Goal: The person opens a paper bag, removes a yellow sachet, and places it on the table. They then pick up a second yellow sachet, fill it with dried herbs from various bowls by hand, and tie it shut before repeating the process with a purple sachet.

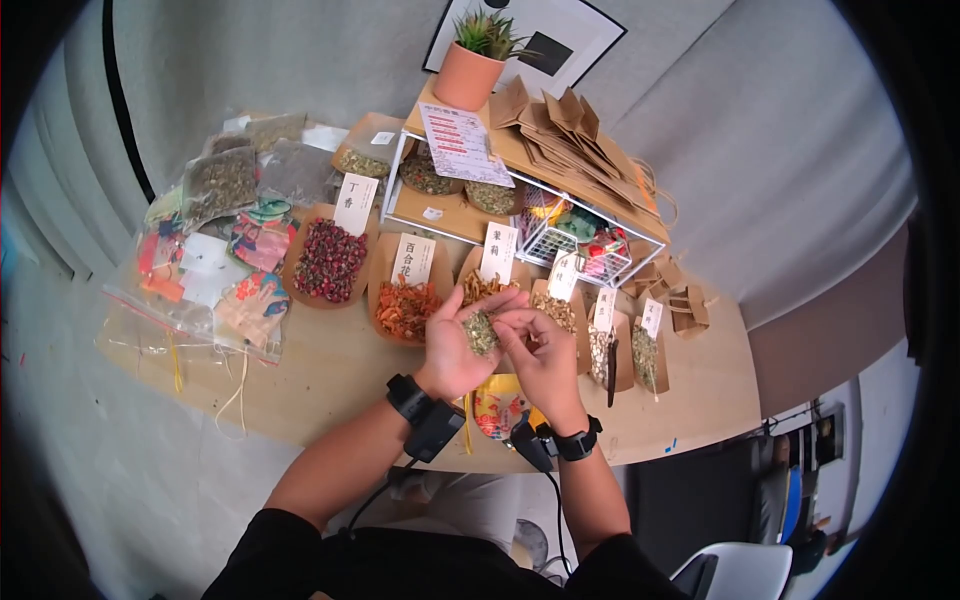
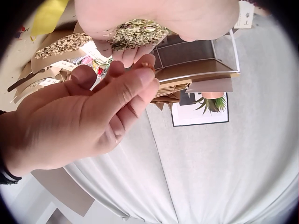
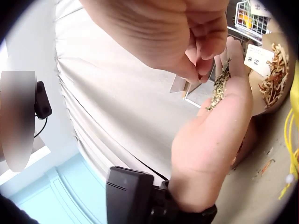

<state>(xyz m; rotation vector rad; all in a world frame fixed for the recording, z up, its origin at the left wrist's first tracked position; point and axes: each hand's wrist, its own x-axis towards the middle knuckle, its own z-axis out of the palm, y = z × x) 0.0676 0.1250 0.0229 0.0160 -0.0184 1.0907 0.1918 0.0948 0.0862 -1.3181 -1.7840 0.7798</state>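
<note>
My left hand (image 1: 452, 352) is held palm up over the table, its fingers fairly straight, carrying a small heap of chopped dried green herbs (image 1: 481, 334). Close above that palm, my right hand (image 1: 548, 362) has its thumb and fingertips together. In the left wrist view those fingertips pinch a tiny reddish-brown dried piece (image 2: 147, 66); its exact kind I cannot tell. Below the hands lies a yellow patterned pouch (image 1: 498, 408). Behind them are paper trays of orange dried petals (image 1: 408, 306) and yellowish dried flowers (image 1: 486, 288), each with a label card.
To the left stands a tray of dried rosebuds (image 1: 332, 262), beside clear plastic bags of herbs (image 1: 220, 185) and patterned pouches (image 1: 262, 240). A wooden shelf (image 1: 440, 215) at the back bears a potted plant (image 1: 468, 75) and folded paper bags (image 1: 575, 140). Dark tongs (image 1: 612, 375) lie at the right.
</note>
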